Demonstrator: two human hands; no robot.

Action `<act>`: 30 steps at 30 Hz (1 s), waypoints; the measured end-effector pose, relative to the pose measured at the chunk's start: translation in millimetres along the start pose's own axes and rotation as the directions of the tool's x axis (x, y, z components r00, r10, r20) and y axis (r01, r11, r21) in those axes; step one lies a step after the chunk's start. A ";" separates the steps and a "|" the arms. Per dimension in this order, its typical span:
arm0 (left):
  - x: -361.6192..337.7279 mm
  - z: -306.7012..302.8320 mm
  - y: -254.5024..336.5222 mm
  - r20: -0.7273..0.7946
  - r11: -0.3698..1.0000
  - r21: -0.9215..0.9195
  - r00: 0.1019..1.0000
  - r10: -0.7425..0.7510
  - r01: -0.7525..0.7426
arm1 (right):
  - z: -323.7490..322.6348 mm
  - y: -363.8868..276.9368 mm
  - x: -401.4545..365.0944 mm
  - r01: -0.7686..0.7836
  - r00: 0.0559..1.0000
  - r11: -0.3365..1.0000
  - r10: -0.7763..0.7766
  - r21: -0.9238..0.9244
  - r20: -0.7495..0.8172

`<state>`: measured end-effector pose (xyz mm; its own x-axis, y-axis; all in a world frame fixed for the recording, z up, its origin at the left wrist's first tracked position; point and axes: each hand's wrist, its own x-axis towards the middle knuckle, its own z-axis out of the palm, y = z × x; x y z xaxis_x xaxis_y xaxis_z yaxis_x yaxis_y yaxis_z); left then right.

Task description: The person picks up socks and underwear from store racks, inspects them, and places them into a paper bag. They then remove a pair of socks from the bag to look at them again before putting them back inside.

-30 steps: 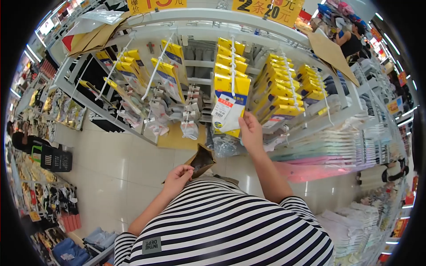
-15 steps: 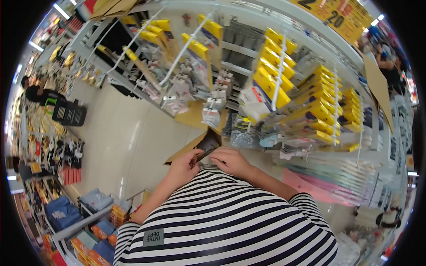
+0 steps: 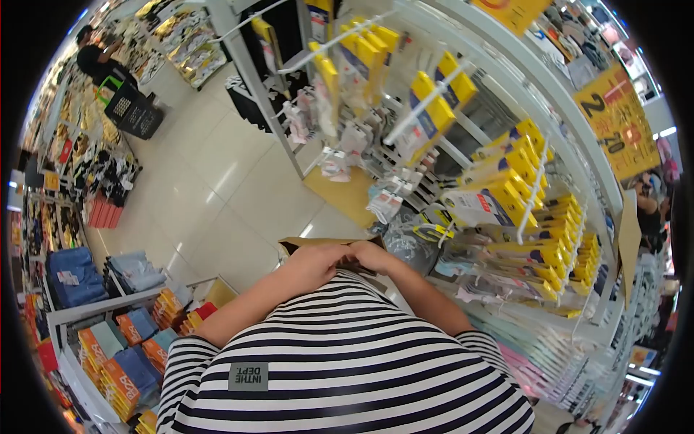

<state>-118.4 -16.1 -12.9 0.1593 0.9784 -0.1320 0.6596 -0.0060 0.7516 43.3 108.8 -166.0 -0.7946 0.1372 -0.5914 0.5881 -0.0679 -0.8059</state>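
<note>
Close against my striped shirt, my left hand (image 3: pixel 314 266) and my right hand (image 3: pixel 369 256) nearly meet at the near edge of a brown cardboard box (image 3: pixel 290 241). The fingers of both hands are curled in at that edge and closed on it, though the fingertips are partly hidden. Only the box's rim and a little of its dark inside show past my hands. Just beyond it, on the right, hang grey packaged items (image 3: pixel 408 246) on the rack.
A rack with yellow-topped packages (image 3: pixel 499 195) on white hooks (image 3: pixel 426 108) rises ahead and right. Folded jeans (image 3: pixel 76 278) and orange-banded packs (image 3: pixel 116 376) fill a shelf at left. A person (image 3: pixel 101 61) stands far left near a dark shopping basket (image 3: pixel 134 108). Tiled floor (image 3: pixel 224 173) lies between.
My view has turned left, so the rack sits further right and more floor shows. My hands have drawn closer together at the box edge, and the box's opening shows less.
</note>
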 end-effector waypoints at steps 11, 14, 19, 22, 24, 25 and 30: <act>-25.6 -90.7 -60.8 0.366 0.898 -0.407 0.871 0.329 -0.168 | 92.0 -63.1 122.5 0.094 0.995 0.933 -0.081 -0.347 0.050; -40.1 -105.8 -84.4 0.428 0.810 -0.544 0.756 0.495 -0.222 | 109.5 -56.3 142.3 -0.021 1.000 0.941 0.021 -0.338 -0.003; -57.5 -116.8 -135.9 0.395 0.739 -0.623 0.714 0.579 -0.255 | 131.2 -53.2 153.5 -0.155 0.987 0.937 0.139 -0.312 -0.076; -64.6 -118.3 -155.3 0.427 0.732 -0.674 0.753 0.501 -0.105 | 142.8 -56.8 154.8 -0.195 0.979 0.940 0.168 -0.281 -0.118; -67.0 -119.3 -165.6 0.445 0.792 -0.608 0.803 0.398 -0.056 | 149.7 -60.6 155.0 -0.208 0.974 0.943 0.176 -0.259 -0.143; -68.5 -121.2 -169.8 0.446 0.813 -0.581 0.822 0.355 -0.036 | 154.5 -62.4 155.1 -0.214 0.972 0.946 0.180 -0.245 -0.153; -67.1 -118.4 -180.9 0.467 0.866 -0.499 0.839 0.279 -0.010 | 164.7 -55.1 153.8 -0.219 0.968 0.955 0.186 -0.203 -0.167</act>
<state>-335.4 -56.2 -63.4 0.6610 0.7224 -0.2029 0.2032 0.0880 0.9752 -136.2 -29.1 -217.0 -0.6346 0.2852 -0.7183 0.7657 0.1053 -0.6345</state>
